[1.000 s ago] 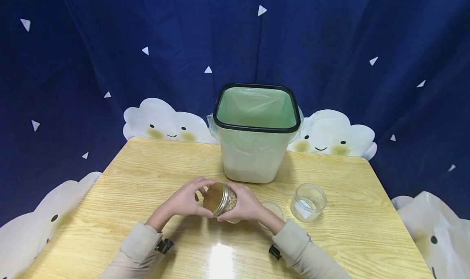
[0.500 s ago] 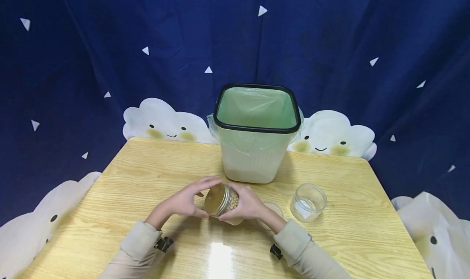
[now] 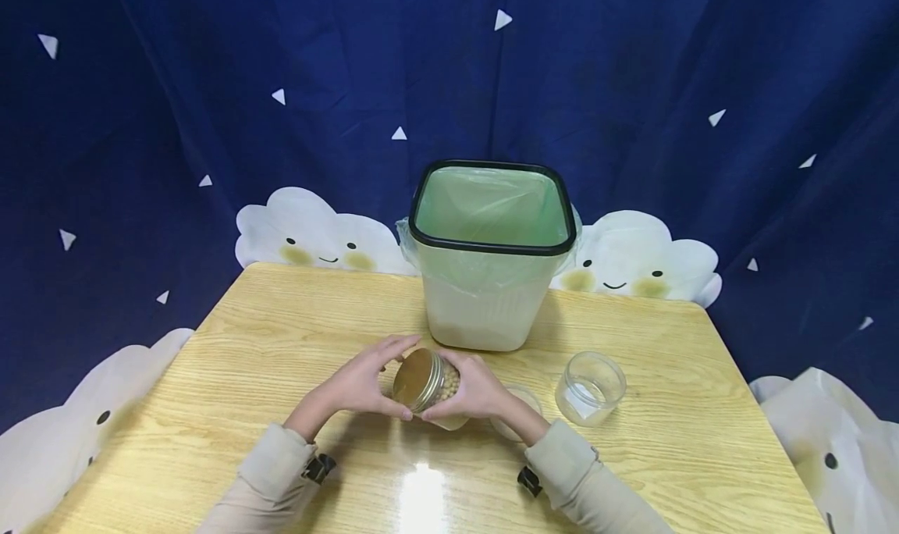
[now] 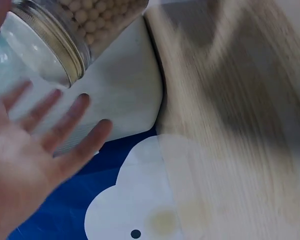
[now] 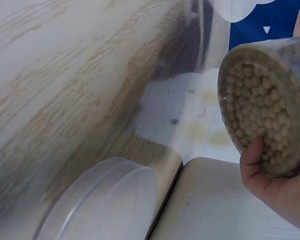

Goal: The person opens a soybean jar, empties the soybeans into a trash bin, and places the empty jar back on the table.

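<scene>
A clear jar of small round beige balls lies tilted on its side above the table, its gold metal lid facing left. My right hand grips the jar's body; the right wrist view shows a finger of that hand curled over the jar's bottom. My left hand is beside the lid, thumb and fingers spread around it. In the left wrist view its blurred fingers are straight and stand apart from the lid's rim.
Behind the hands stands a white bin with a black rim and a green liner bag. An open clear container stands to the right. A flat clear round piece lies partly under the right wrist on the wooden table.
The jar has shifted slightly right in the right hand's grip. The left hand's fingers have moved around the lid, away and back toward it; the lid is still on the jar.
</scene>
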